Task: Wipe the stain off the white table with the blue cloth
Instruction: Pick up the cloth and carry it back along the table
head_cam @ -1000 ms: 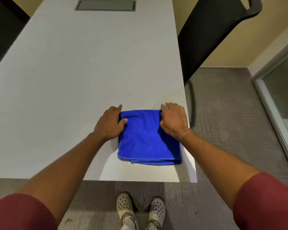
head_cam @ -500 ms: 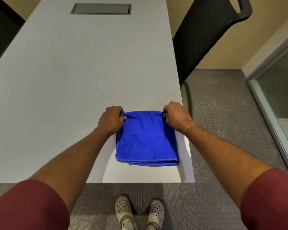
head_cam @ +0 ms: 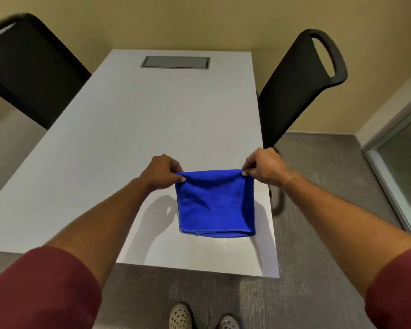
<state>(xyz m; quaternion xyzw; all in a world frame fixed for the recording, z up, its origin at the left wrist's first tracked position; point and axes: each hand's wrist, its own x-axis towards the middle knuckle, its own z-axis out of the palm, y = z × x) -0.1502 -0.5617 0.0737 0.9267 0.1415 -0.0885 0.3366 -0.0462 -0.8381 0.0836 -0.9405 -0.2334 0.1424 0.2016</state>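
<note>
The folded blue cloth (head_cam: 215,203) hangs above the near right corner of the white table (head_cam: 138,138), its lower edge close to the tabletop. My left hand (head_cam: 163,172) pinches its top left corner. My right hand (head_cam: 263,166) pinches its top right corner. The cloth is stretched flat between both hands. I can make out no stain on the table from here.
A black chair (head_cam: 297,89) stands at the table's right side and another black chair (head_cam: 26,67) at the left. A grey cable hatch (head_cam: 176,62) is set in the far end of the table. My shoes (head_cam: 199,317) are on grey carpet below the near edge.
Both hands closed on the cloth's far corners and lifted that edge off the table, so the cloth now hangs between them. The view tilted up, showing more of the room.
</note>
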